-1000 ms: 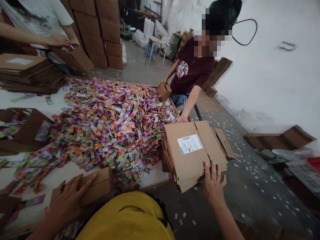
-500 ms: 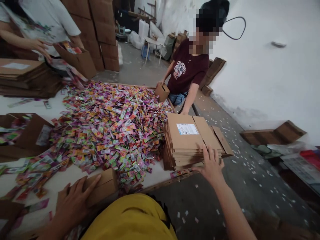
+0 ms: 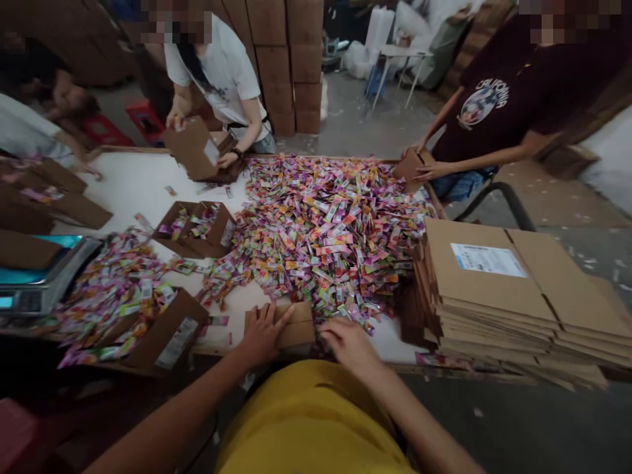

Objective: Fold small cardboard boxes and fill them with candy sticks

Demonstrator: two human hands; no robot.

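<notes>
Close to the table's near edge lies a small closed cardboard box (image 3: 299,327). My left hand (image 3: 261,332) grips it from the left, its fingers over the top. Just off the box's right end is my right hand (image 3: 351,345), fingers curled inward; whether anything is between them is hidden. Beyond both hands spreads a big heap of small colourful packets (image 3: 336,230). A stack of flattened cardboard boxes (image 3: 488,289), the top one bearing a white label (image 3: 488,259), stands right of my right hand.
Two packet-filled boxes, one open carton (image 3: 170,336) and one divided carton (image 3: 195,230), are on the left, near a scale (image 3: 44,289). A co-worker in white (image 3: 222,72) handles a carton across the table; another in maroon (image 3: 518,99) holds a box at the far right.
My right hand has left the flattened-box stack and come over beside the small box, its fingers now curled. My left hand stays on the box. The view has swung left.
</notes>
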